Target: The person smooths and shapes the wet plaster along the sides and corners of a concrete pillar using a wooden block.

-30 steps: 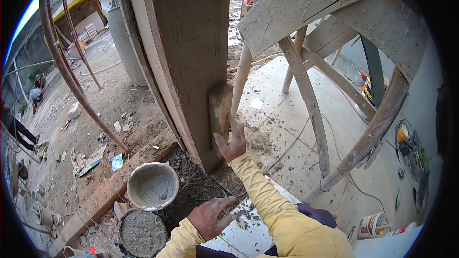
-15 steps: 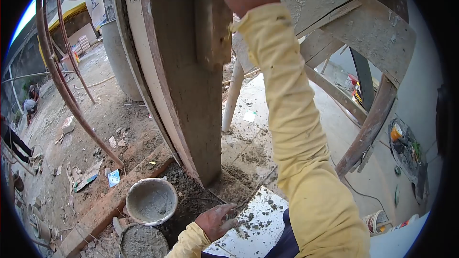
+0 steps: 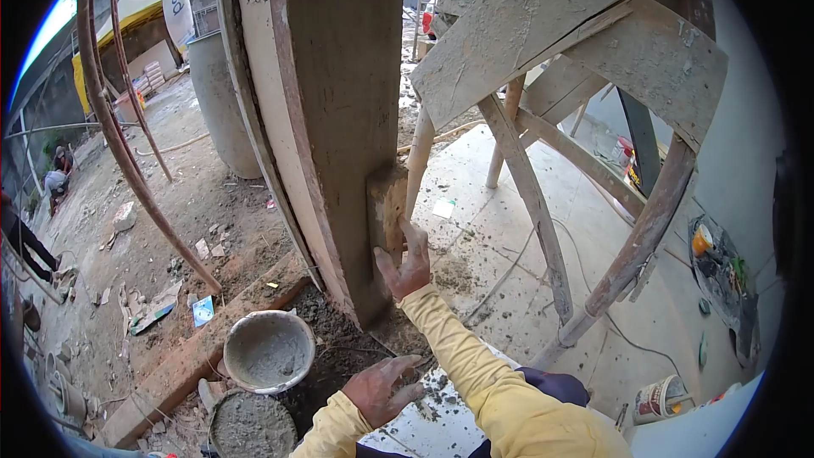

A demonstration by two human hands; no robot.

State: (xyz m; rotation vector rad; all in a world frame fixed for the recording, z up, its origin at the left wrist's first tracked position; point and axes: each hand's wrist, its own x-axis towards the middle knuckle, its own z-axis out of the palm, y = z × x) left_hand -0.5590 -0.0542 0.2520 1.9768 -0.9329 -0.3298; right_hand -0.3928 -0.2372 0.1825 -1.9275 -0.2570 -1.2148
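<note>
My right hand (image 3: 407, 261) grips a wooden float (image 3: 387, 210), which lies flat against the lower part of the grey plastered column (image 3: 343, 85). Low in the view, beside the white board (image 3: 424, 424) strewn with mortar crumbs, is my left hand (image 3: 383, 390), its fingers apart and holding nothing. To the left of that hand stands a round bowl (image 3: 270, 351) with wet grey mortar inside. Just below the bowl, a bucket (image 3: 253, 428) is filled with mortar.
Wooden props and planks (image 3: 543, 25) stand on the right over a pale tiled floor (image 3: 500, 237). A brick edge (image 3: 195, 352) runs along the left. Leaning poles (image 3: 136, 178) rise over rubble. Two people (image 3: 25, 237) are at the far left. A paint bucket (image 3: 660, 399) sits lower right.
My right hand has come down the column with the float, from near the top of the view to the column's lower part. My left hand remains low, in nearly the same place.
</note>
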